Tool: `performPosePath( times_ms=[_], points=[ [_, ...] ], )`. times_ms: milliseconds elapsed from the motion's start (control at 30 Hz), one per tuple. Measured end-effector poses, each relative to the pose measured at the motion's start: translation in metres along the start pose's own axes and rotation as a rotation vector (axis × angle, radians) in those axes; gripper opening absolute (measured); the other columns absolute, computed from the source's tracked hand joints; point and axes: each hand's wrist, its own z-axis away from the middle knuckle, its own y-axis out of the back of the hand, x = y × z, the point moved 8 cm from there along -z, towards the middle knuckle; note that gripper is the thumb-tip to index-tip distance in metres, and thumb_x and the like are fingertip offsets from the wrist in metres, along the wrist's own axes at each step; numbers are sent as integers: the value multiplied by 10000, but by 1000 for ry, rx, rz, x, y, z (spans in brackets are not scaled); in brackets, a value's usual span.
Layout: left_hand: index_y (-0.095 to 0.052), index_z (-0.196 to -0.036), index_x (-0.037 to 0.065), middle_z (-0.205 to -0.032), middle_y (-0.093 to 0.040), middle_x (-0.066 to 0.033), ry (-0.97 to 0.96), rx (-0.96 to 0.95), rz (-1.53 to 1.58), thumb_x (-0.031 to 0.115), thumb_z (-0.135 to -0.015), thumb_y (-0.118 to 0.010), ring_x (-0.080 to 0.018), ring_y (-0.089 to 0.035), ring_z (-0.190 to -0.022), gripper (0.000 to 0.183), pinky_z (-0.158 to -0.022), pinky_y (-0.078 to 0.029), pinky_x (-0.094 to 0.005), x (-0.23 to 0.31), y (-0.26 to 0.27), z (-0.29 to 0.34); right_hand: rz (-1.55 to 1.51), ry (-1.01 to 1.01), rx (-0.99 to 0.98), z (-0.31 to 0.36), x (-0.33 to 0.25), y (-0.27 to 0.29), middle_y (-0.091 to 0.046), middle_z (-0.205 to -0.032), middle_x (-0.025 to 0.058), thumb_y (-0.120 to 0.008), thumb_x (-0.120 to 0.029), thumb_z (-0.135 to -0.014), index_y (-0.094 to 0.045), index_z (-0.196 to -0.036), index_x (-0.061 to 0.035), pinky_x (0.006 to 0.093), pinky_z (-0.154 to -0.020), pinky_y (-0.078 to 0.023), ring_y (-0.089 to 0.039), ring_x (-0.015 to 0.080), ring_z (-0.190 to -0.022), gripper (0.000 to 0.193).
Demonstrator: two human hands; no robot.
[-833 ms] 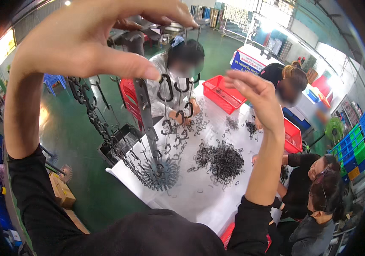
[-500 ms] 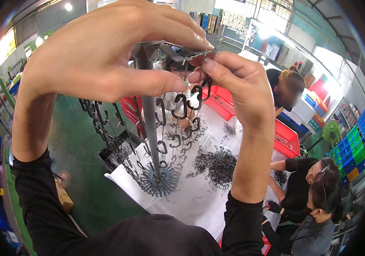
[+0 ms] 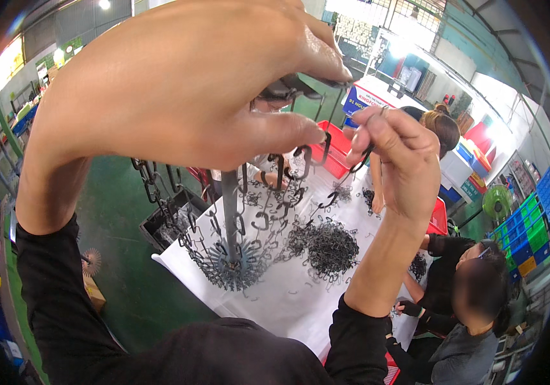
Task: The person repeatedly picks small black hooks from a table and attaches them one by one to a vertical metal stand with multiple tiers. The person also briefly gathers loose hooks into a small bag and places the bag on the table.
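At the upper left, my left hand (image 3: pixel 223 96) arches over the dark top of a metal rack, thumb and fingers apart; its fingertips lie close to the rack's rim. My right hand (image 3: pixel 397 160) is closed in a pinch on a short chain of dark hooks (image 3: pixel 363 159), held out to the right of the rack. Its lower hooks dangle over the table. Other chains of dark C-shaped hooks (image 3: pixel 262 221) hang around the rack's grey post (image 3: pixel 230 205). Below is a round, toothed grey base (image 3: pixel 233 273). My left hand hides most of the rack top.
A pile of dark hooks (image 3: pixel 332 247) lies on the white-covered table (image 3: pixel 275 321). Beyond are a red tray (image 3: pixel 332 154) and a dark crate (image 3: pixel 159 228). Co-workers stand at the right, one in a grey shirt (image 3: pixel 461 353). A green fan (image 3: pixel 498 202) stands behind them.
My right hand has moved right and down, away from the rack top, with the short hook chain in its pinch. The left hand has shifted slightly right, over the rim.
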Motion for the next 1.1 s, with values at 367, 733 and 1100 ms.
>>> performPosePath(
  times_ms=[367,733,1100],
  points=[
    [-556,-1214,-6,-1259,-538,-211,219,32,362,239,-726,-726,-357,-555,-1121,572,-949,-441,-440,-13,-1,8,98,90,88,-5,8,-9,-696,-889,120,-624,-118,-877,-667,-1001,67,255,-788,-502,-651,140,-794,226],
    [-591,-1202,30,-1189,-577,-204,56,94,-34,223,-744,-676,-367,-577,-1067,503,-918,-446,-441,2,-1,6,-12,185,279,4,3,11,-659,-738,102,-622,-68,-859,-661,-942,70,244,-619,-499,-622,144,-628,166],
    [-568,-1223,19,-1270,-523,-206,173,76,376,272,-744,-694,-365,-531,-1147,556,-954,-420,-433,-6,3,7,62,98,73,2,12,-15,-670,-891,139,-586,-110,-893,-643,-1004,94,291,-772,-516,-646,187,-821,239]
  ],
)
